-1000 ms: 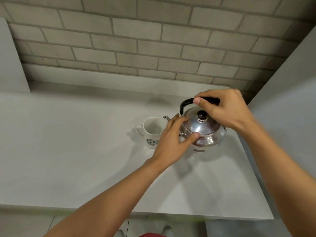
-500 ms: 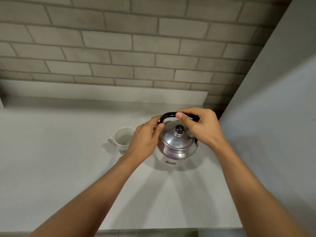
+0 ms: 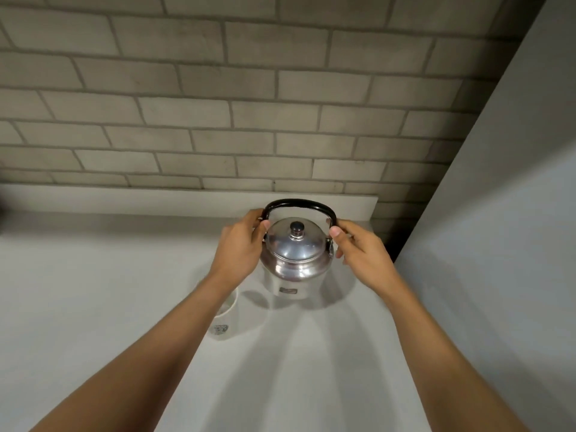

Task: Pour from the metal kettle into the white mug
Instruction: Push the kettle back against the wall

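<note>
The metal kettle (image 3: 296, 257) stands on the white counter (image 3: 93, 307) near the back wall. Its black handle is upright and its lid with a dark knob is on. My left hand (image 3: 240, 244) clasps the kettle's left side at the handle's end and hides the spout. My right hand (image 3: 358, 254) holds the right end of the handle, thumb pressed against it. The white mug (image 3: 225, 322) with a dark logo sits in front and left of the kettle, mostly hidden under my left forearm.
A grey brick wall (image 3: 249, 104) rises behind the counter above a low white ledge (image 3: 156, 199). A plain grey wall (image 3: 498, 213) closes in the right side, close to the kettle. The counter's front edge is out of view.
My right hand has slid off the top of the handle to its right end. My left hand has moved up to the handle's left end. The view has moved closer, and the mug now lies under my left forearm.
</note>
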### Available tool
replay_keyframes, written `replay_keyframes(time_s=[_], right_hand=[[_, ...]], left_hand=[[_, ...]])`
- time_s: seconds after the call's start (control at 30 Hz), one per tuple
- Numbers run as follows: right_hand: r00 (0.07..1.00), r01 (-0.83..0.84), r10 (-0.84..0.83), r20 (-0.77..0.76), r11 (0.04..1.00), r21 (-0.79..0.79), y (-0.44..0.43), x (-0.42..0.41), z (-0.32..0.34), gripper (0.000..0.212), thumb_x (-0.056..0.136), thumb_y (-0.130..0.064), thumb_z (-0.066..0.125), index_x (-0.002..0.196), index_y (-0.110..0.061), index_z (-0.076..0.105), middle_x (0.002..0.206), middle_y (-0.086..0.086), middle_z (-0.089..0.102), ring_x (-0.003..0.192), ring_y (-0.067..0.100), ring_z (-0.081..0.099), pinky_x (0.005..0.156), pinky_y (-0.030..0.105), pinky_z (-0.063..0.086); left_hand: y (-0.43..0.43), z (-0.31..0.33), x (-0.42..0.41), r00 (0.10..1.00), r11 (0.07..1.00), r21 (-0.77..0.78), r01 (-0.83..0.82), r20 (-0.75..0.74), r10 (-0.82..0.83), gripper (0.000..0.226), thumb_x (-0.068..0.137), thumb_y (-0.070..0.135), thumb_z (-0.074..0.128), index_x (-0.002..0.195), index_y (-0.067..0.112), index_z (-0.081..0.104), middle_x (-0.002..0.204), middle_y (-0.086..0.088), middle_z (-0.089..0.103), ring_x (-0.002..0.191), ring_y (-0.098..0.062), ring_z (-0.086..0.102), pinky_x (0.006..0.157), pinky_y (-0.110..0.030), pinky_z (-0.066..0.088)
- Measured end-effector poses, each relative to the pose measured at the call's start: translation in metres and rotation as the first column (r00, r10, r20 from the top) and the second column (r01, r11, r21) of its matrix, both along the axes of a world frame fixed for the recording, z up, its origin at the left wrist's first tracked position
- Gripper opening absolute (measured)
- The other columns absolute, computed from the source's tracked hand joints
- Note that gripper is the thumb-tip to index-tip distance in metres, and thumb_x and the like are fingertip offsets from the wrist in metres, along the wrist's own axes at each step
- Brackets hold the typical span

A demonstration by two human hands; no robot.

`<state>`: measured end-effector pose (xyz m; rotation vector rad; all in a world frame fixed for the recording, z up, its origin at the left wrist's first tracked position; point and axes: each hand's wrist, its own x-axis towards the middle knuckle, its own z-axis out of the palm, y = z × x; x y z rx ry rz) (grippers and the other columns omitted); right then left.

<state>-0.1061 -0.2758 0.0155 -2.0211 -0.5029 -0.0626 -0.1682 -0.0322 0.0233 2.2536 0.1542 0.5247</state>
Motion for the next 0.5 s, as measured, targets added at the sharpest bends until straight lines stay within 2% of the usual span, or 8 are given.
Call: replay_keyframes(time_s=[0.07, 0.2, 0.3, 0.33, 0.5], right_hand=[[1.0, 0.021, -0.022, -0.02, 1.0, -0.011, 0.014, 0.016, -0.002, 0.023, 0.106, -0.029, 0.057, 0.123, -0.019, 0.069, 0.09, -0.008, 0.073, 0.076, 0.009, 0.072, 0.071, 0.029, 0.059], [0.994, 0.112, -0.112, 0.007, 0.994, -0.002, 0.047, 0.068, -0.011, 0.021, 0.106, -0.024, 0.056, 0.119, -0.016, 0.071, 0.091, -0.005, 0.072, 0.073, 0.005, 0.071, 0.071, 0.022, 0.058], [0.99, 0.136, -0.138, -0.034, 0.989, -0.052, 0.052, 0.083, -0.022, 0.023, 0.106, -0.023, 0.054, 0.117, -0.011, 0.071, 0.098, 0.007, 0.073, 0.078, 0.023, 0.074, 0.081, 0.044, 0.06], [0.989, 0.139, -0.142, -0.038, 0.987, -0.079, 0.053, 0.087, -0.025, 0.024, 0.106, -0.024, 0.054, 0.117, -0.012, 0.071, 0.099, 0.008, 0.074, 0.079, 0.025, 0.074, 0.082, 0.045, 0.06], [0.985, 0.152, -0.161, -0.069, 0.981, -0.122, 0.068, 0.124, -0.047, 0.026, 0.106, -0.03, 0.053, 0.121, -0.019, 0.071, 0.101, 0.002, 0.074, 0.077, 0.01, 0.075, 0.084, 0.039, 0.06]], left_hand=[[0.011, 0.002, 0.02, 1.0, 1.0, -0.009, 0.004, -0.019, -0.004, 0.024, 0.109, 0.025, 0.051, 0.125, 0.016, 0.068, 0.093, 0.007, 0.071, 0.086, -0.019, 0.063, 0.072, -0.02, 0.036], [0.037, -0.004, 0.08, 0.997, 0.999, -0.031, 0.018, -0.072, -0.02, 0.021, 0.107, 0.02, 0.055, 0.121, 0.013, 0.07, 0.084, 0.002, 0.07, 0.082, -0.025, 0.065, 0.069, -0.023, 0.04], [0.036, -0.015, 0.089, 0.991, 0.994, -0.11, 0.029, -0.13, -0.043, 0.022, 0.107, 0.019, 0.055, 0.122, 0.011, 0.069, 0.092, -0.006, 0.074, 0.087, -0.034, 0.071, 0.081, -0.039, 0.058], [0.037, -0.019, 0.092, 0.986, 0.989, -0.144, 0.03, -0.158, -0.053, 0.022, 0.107, 0.019, 0.055, 0.122, 0.012, 0.069, 0.095, -0.008, 0.074, 0.088, -0.035, 0.072, 0.085, -0.045, 0.06], [0.054, -0.039, 0.133, 0.965, 0.974, -0.225, 0.029, -0.247, -0.086, 0.021, 0.106, 0.019, 0.056, 0.122, 0.013, 0.068, 0.1, -0.009, 0.071, 0.096, -0.039, 0.072, 0.09, -0.054, 0.06]])
